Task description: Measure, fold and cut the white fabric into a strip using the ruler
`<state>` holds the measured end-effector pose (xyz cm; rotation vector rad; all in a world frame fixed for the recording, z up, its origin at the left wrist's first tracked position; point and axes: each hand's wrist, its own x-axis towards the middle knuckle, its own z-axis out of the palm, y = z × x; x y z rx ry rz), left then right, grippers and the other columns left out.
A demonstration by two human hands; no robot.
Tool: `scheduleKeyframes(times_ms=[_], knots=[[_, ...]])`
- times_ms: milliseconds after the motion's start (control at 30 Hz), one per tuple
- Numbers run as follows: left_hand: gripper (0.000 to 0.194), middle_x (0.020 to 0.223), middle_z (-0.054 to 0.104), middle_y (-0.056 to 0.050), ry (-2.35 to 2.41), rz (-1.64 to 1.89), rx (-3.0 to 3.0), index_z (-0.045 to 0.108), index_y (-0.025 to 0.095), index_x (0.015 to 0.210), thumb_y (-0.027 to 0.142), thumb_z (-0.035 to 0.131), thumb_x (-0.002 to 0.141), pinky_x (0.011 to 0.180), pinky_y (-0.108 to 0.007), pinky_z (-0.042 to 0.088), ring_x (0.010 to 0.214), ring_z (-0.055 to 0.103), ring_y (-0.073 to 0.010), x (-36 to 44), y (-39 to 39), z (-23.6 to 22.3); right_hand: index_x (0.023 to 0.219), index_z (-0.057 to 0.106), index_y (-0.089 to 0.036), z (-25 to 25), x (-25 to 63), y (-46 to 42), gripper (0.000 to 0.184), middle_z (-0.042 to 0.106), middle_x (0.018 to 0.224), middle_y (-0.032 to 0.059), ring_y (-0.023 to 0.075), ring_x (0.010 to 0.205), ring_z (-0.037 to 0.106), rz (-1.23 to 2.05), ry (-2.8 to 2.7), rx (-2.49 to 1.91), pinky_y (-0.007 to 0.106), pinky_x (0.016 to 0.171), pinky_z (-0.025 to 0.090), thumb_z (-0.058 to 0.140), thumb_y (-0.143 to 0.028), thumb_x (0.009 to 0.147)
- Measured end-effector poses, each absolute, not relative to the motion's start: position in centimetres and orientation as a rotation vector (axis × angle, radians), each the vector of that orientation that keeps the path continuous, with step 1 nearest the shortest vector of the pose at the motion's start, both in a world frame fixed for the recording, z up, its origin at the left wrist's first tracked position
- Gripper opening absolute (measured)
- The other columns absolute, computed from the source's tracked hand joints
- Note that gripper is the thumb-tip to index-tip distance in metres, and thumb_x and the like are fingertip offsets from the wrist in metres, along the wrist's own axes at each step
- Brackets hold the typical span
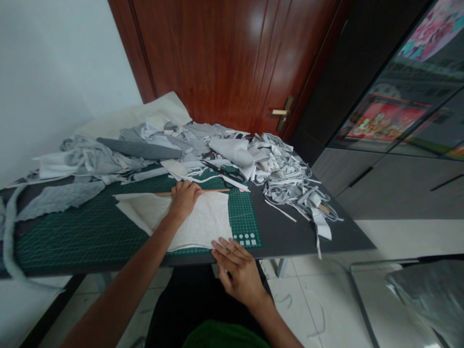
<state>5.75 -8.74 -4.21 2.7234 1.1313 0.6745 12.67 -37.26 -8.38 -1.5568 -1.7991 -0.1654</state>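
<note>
Got off-white fabric panel [208,222] on green cutting mat [72,241], close to front edge of dark bench [282,237]. Stretched left to right on its long axis, roughly parallel to that front edge; tapering to a point at the left, cut off near-straight at the right, short of the mat's right edge

Reaching over the panel's left part with left hand [185,198], down at the panel's far edge. Touching wooden strip [219,190] there too, with bent fingers. Cannot tell pinching from plain pressing in that grip. Cannot tell strip on top of panel from strip just behind it either; clearly parallel to the panel's long axis though

Resting right hand [239,273] at the panel's front-right corner, just over the bench's front edge. Loose in that grip, with fingers extended and fingertips on the cloth, not clenched

Key relation: split diagonally over the panel, far edge for left, front-right corner for right. From left grip, spreading toward the bench's front edge; from right grip, going away and leftward. Nearer to strip with left, nearer to bench's front edge with right

Beyond the strip, toward the bench's far edge: black-handled scissors [237,176], next to heaped fabric scraps [279,166]
</note>
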Motion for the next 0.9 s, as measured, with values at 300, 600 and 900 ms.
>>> scheduleKeyframes(times_ms=[300, 600, 900], knots=[[0.022, 0.107, 0.069, -0.005, 0.662, 0.547, 2.798, 0.07, 0.025, 0.098, 0.035, 0.05, 0.098, 0.102, -0.038, 0.043, 0.107, 0.057, -0.0241, 5.3, -6.5, -4.1, 0.135, 0.066, -0.021, -7.9, 12.7, -37.2, 0.044, 0.066, 0.143, 0.0046, 0.019, 0.14, 0.056, -0.073, -1.789, -1.581, 0.042, 0.122, 0.041, 0.054, -0.011, 0.094], [0.018, 0.101, 0.07, -0.007, 0.543, 0.774, 2.805, 0.067, 0.025, 0.088, 0.038, 0.055, 0.092, 0.105, -0.045, 0.042, 0.108, 0.058, -0.0268, 4.1, -6.3, -2.9, 0.13, 0.069, -0.02, -8.1, 12.7, -37.1, 0.038, 0.068, 0.141, 0.0037, 0.0175, 0.139, 0.056, -0.075, -1.74, -1.56, 0.038, 0.124, 0.038, 0.055, -0.014, 0.095], [0.019, 0.101, 0.067, -0.004, 0.582, 1.065, 2.763, 0.061, 0.025, 0.087, 0.037, 0.052, 0.098, 0.103, -0.044, 0.051, 0.106, 0.063, -0.0237, 1.3, -8.1, 0.7, 0.128, 0.071, -0.021, -8.2, 12.7, -36.8, 0.035, 0.068, 0.14, 0.0015, 0.0157, 0.138, 0.057, -0.08, -1.696, -1.55, 0.034, 0.125, 0.033, 0.055, -0.017, 0.097]])
